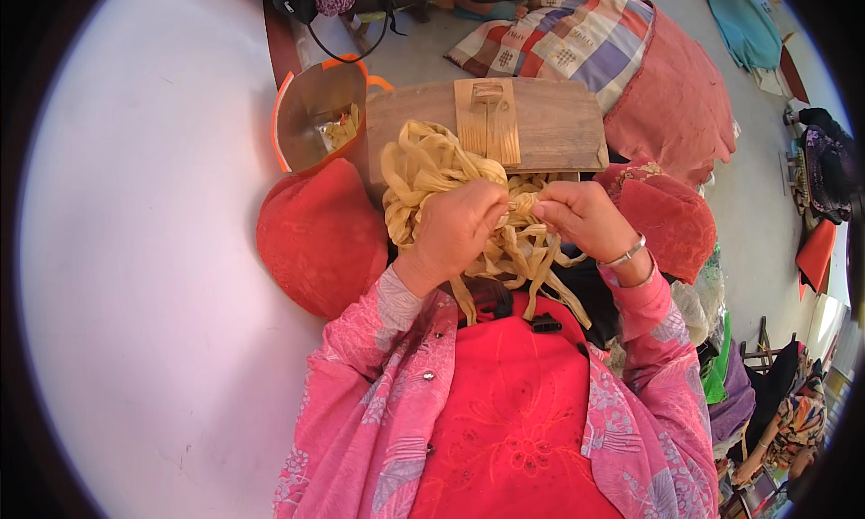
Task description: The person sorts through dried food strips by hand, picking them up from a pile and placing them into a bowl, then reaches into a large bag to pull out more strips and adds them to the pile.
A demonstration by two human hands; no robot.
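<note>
In the lap, just below the wooden board [491, 122], both hands are working a tangled bunch of pale yellow strips [432, 163]. The left hand [455, 231] is clenching a thick handful of the strips, fingers curled round the mass; the right hand [581, 217] is pinching a single strip end between thumb and fingertips, right beside the left knuckles (hands nearly touching). The bunch is piling up over the board's near edge and trailing down between the forearms onto the red cloth [514, 411] over the lap. A comb-like slotted piece [487, 118] is sitting upright in the board's middle, just behind the strips, apart from both hands.

Step in hand, as I'm judging it: picking one strip out of the tangle while the left hand anchors the rest. The next move is probably calling for a steady pull with the right pinch, the left grip staying firm so the whole bunch isn't dragging along, and care that the strip isn't snagging or tearing.

An orange-rimmed bag [315, 113] is standing left of the board, a red cushion [320, 235] below it.
</note>
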